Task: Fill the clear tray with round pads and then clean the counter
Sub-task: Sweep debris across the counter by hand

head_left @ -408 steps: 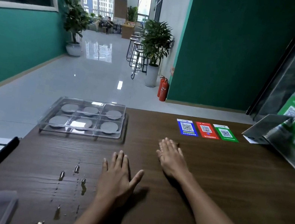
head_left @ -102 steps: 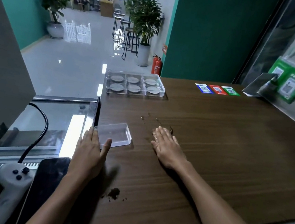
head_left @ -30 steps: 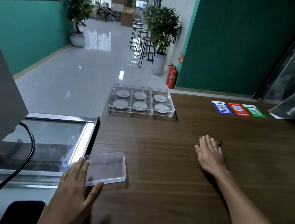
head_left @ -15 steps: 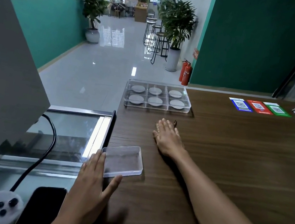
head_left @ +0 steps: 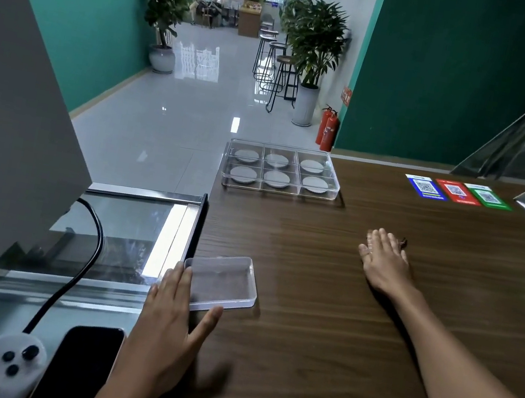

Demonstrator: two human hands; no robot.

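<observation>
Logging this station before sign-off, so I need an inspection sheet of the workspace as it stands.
Surface: wooden counter, small dark crumbs by the right fingertips.
Job's things: clear tray, six compartments, one round pad in each.
Clutter: empty clear lid at counter's left edge; three QR stickers.
Grippers: left hand holds the lid; right hand flat, open.
Cables: black cable to a white controller.
Surroundings: hallway, potted plants, bar stools, fire extinguishers.
</observation>
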